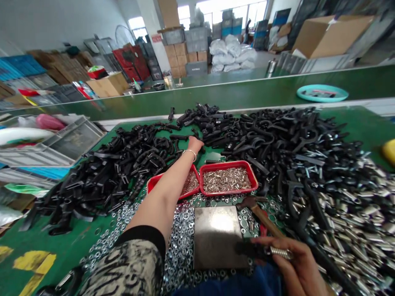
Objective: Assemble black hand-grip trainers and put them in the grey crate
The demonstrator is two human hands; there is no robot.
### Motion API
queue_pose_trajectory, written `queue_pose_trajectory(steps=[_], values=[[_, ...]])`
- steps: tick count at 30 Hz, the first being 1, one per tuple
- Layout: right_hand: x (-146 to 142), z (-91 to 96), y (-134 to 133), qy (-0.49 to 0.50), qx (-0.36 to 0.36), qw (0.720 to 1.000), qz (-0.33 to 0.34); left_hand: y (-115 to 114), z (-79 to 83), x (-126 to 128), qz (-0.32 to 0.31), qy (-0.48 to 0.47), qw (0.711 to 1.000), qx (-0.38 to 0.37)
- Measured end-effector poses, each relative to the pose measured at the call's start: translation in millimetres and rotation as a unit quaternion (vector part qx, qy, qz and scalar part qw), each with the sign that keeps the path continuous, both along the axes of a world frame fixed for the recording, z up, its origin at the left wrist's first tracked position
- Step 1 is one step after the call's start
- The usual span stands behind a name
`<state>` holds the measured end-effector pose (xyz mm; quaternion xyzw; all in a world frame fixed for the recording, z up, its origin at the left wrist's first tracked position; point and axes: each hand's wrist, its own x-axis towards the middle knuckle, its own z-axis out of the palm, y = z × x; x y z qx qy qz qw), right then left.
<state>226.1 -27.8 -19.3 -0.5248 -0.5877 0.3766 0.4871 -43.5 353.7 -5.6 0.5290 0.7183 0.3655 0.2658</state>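
My left arm reaches across the table, and my left hand (195, 144) is closed among black plastic parts (216, 133) at the middle back. It seems to grip one of them, though its fingertips are mostly hidden. At the lower right, my right hand (298, 261) is closed around a dark part (254, 249) with a shiny ribbed metal piece (281, 252), like a spring or thread, between the fingers. That part hovers over the right edge of a square metal plate (216, 234). A hammer (265, 218) with a wooden handle lies just beyond my right hand.
Two red trays, one (228, 181) fully visible, hold small metal pins. Nuts and washers (180, 238) surround the plate. Black parts (123, 160) are heaped left and right, with silver cylinders (361, 222) at right. Grey crates (70, 142) stand left; a turquoise tray (322, 93) sits behind.
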Motion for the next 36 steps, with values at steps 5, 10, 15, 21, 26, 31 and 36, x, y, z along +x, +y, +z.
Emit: queue_pose_trajectory(steps=[5,10,15,21,26,31,36], values=[[-6.7,19.2,15.4,0.232,-0.193,0.953,-0.031,-60.3,27.4,-14.3,-0.078,-0.288,0.950,0.095],[-23.2,26.6,7.9,0.399,-0.346,0.846,0.073,-184.8,54.3,-32.2,-0.165,-0.493,0.850,0.089],[-42.5,27.1,-11.7,0.373,-0.374,0.838,0.138,-305.7,36.5,-17.0,-0.117,-0.432,0.894,0.005],[-54.6,34.3,-14.5,-0.039,-0.154,0.981,0.111,-396.8,13.8,14.8,-0.193,-0.262,0.941,-0.097],[-60.4,40.9,-14.6,-0.180,-0.038,0.976,0.114,-414.0,16.6,26.9,-0.200,-0.224,0.949,-0.090],[-58.6,39.1,-9.4,-0.221,-0.042,0.965,0.137,-411.6,15.5,29.8,-0.218,-0.251,0.938,-0.095],[-55.3,37.4,-0.2,-0.230,-0.054,0.965,0.115,-402.4,10.3,29.5,-0.202,-0.263,0.938,-0.104]])
